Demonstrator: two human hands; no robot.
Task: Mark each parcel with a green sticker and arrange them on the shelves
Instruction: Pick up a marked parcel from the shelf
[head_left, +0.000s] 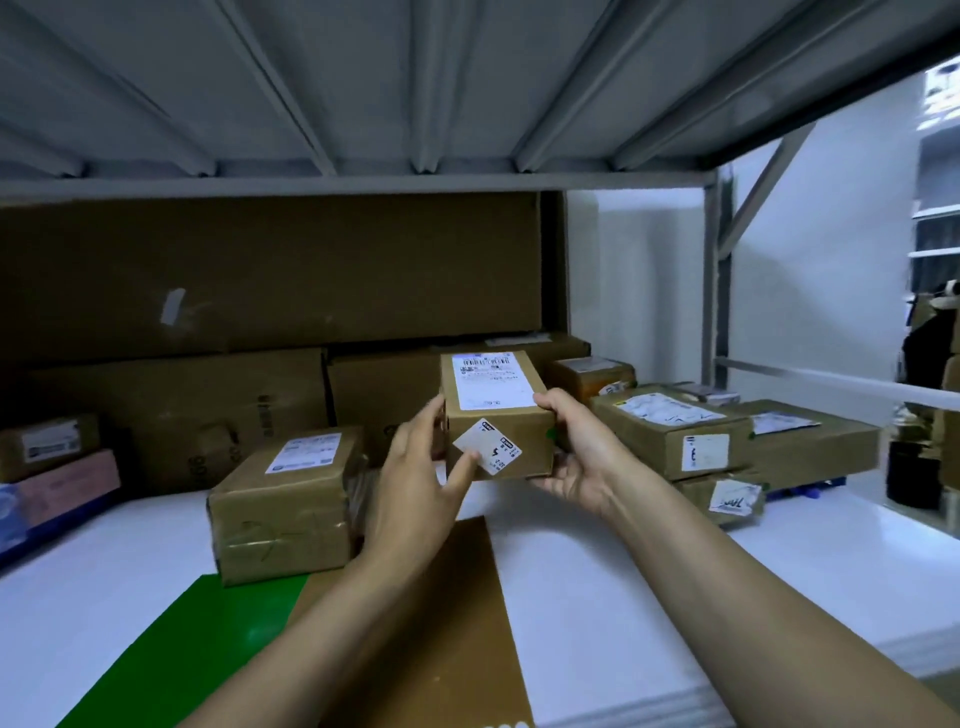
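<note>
Head cam only, so: the parcel (519, 447) is held up off the shelf (597, 571), between both hands. Right hand (582, 457) wraps its right end, thumb over the top edge, other fingers hidden underneath. Left hand (415, 483) curls round the left end, thumb flat against the white label. A tiny green bit at the right edge might be the sticker, can't tell. I'd check that first, then slot it label-forward beside the stacked parcels (670, 436), squared up.
</note>
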